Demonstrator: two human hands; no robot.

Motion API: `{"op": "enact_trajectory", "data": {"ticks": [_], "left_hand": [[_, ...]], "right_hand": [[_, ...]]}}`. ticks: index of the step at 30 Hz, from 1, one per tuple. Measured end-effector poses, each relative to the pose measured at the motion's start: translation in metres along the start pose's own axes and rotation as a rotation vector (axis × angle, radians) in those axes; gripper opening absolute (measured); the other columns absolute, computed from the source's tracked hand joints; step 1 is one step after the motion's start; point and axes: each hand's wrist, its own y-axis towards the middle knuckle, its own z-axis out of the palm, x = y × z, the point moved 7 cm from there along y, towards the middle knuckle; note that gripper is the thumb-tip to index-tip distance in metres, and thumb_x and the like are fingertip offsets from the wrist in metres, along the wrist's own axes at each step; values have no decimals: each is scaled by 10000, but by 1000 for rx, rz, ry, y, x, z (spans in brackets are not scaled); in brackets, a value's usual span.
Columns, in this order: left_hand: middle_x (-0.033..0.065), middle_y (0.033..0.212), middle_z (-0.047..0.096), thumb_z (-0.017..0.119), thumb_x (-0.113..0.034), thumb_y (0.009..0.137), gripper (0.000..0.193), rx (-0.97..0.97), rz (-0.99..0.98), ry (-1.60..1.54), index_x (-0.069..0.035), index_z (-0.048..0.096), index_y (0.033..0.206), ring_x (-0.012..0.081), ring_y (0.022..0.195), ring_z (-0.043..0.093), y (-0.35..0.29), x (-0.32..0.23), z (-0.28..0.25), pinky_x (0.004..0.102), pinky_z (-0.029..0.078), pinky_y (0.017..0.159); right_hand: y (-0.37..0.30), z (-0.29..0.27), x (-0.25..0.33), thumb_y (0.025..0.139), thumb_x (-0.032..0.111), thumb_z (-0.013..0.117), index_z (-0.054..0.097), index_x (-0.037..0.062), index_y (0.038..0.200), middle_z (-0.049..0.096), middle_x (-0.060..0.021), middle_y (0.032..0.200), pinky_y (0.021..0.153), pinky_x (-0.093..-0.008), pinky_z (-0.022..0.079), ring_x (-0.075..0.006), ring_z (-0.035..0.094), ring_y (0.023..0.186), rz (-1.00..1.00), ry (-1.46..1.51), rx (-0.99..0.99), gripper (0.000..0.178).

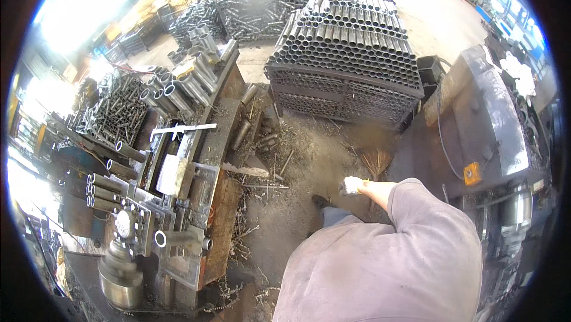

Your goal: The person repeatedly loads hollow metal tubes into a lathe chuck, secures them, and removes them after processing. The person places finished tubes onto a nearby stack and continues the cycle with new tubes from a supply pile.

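My right hand (351,186), in a whitish glove, reaches out from a grey short sleeve at the middle right. Its fingers look curled closed; what they hold, if anything, is hidden. Just past the wrist, a straw broom (376,160) shows its spread bristles near the floor; I cannot tell whether the hand touches it. My left hand is out of view. To the left stands a metalworking machine (178,227), with a short steel tube (178,238) lying across it. A caliper (183,128) rests on its upper ledge, beside several upright tubes (190,84).
A large rack of stacked steel tubes (345,48) stands ahead. Metal shavings (241,233) and loose rods litter the floor by the machine. A grey metal cabinet (476,114) with a yellow box (472,174) is on the right. Bins of metal parts (116,108) stand at the far left.
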Motion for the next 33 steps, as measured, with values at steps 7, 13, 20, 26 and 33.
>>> {"op": "enact_trajectory", "data": {"ticks": [7,13,20,26,33], "left_hand": [[177,1636,495,506,-339,1106,538,62,-140,5,-54,528,1561,324,1495,481,22,119,-34,503,404,1215],[161,1445,619,573,-352,1093,483,55,-379,-481,-67,595,1483,311,1301,593,25,209,-15,464,502,1062],[23,932,675,623,-433,1053,384,45,-745,-1356,-88,713,1195,177,814,631,-10,171,-6,377,538,685],[180,1127,708,538,-460,1074,469,654,-121,207,-56,745,1190,334,1034,669,-133,149,106,489,509,918],[247,1240,742,548,-389,1038,408,1201,-322,39,-66,748,1186,417,1166,712,-388,129,145,556,533,1003]], "right_hand": [[75,-35,-100,926,328,672,719,137,866,707,-101,781,694,-447,545,-339,656,704,-335,-555,180,206],[116,-166,-15,959,202,658,802,39,1090,808,-111,943,784,-360,619,-227,775,857,-110,-297,122,254],[126,-317,348,931,140,656,743,-24,1267,808,-140,1006,751,-364,617,-192,754,842,-318,433,-202,384],[68,-379,636,936,177,712,721,-29,1321,776,-173,1228,1035,-399,566,-259,731,1133,-824,343,-88,437],[74,-359,827,907,270,766,312,-7,1666,622,-261,1499,1209,-479,460,-355,620,1384,-1230,375,307,926]]}}
